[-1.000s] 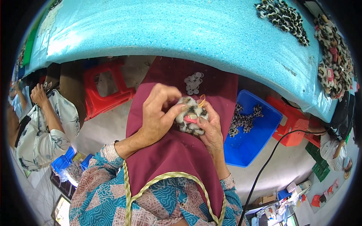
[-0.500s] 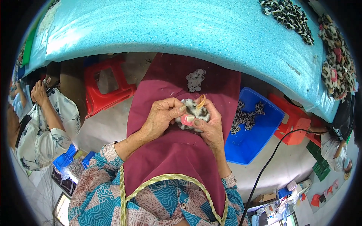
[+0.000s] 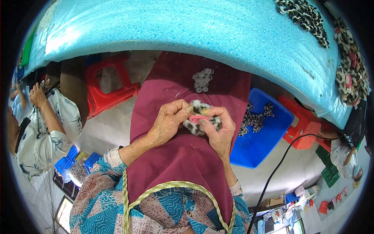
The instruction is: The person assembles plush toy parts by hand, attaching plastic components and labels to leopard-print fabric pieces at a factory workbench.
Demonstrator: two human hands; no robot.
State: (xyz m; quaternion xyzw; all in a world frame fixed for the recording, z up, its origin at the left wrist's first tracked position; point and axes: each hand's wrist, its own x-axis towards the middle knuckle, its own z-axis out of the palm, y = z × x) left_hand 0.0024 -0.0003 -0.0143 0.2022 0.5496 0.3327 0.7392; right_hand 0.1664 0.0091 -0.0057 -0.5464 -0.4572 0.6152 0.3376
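Over my lap, both hands hold a small furry plush piece (image 3: pixel 193 128), white with black and brown spots and with a pink patch in it. My left hand (image 3: pixel 170 119) pinches its left side between thumb and forefinger. My right hand (image 3: pixel 219 130) grips the right side, with the thumb by the pink patch. Something yellowish, blurred, shows near the right forefinger; I cannot make out what it is. Beyond the hands, a pile of small white round discs (image 3: pixel 202 80) lies on my maroon apron (image 3: pixel 163 87).
A table with a light-blue cover (image 3: pixel 175 27) spans the far side, bearing black-and-white small parts (image 3: pixel 306 21) and spotted plush pieces (image 3: pixel 348 74). At right stands a blue bin (image 3: pixel 253 150) with spotted pieces, near a black cable (image 3: pixel 274 171). A red stool (image 3: pixel 91 84) and a co-worker (image 3: pixel 46 128) are at left.
My right forefinger has curled in over the plush piece, and the yellow strip that stood up from it is now mostly out of sight. The pink patch has turned a little.
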